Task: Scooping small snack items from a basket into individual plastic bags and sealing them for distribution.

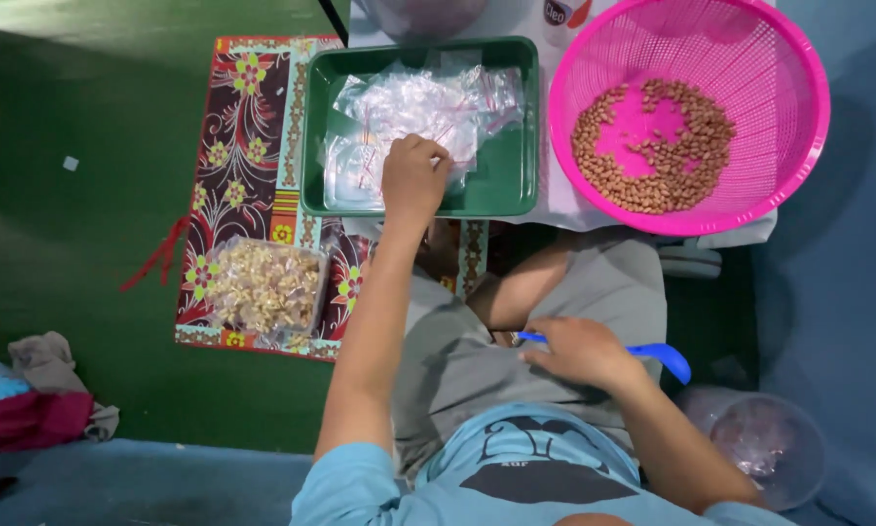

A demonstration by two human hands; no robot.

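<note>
— What is the person wearing?
— A light blue short-sleeved T-shirt with a dark printed shape across its front, and grey shorts.
— Anything on the arms?
— The sleeves end above the elbows; forearms are bare. No rings or watch show on the left hand or right hand.

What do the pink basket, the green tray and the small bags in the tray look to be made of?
The pink basket looks like moulded plastic: bright even colour, fine perforated mesh wall. The green tray also seems plastic, smooth and slightly glossy with rounded corners. The small bags appear to be thin clear plastic film, crinkled and shiny; the left hand rests on them.
</note>
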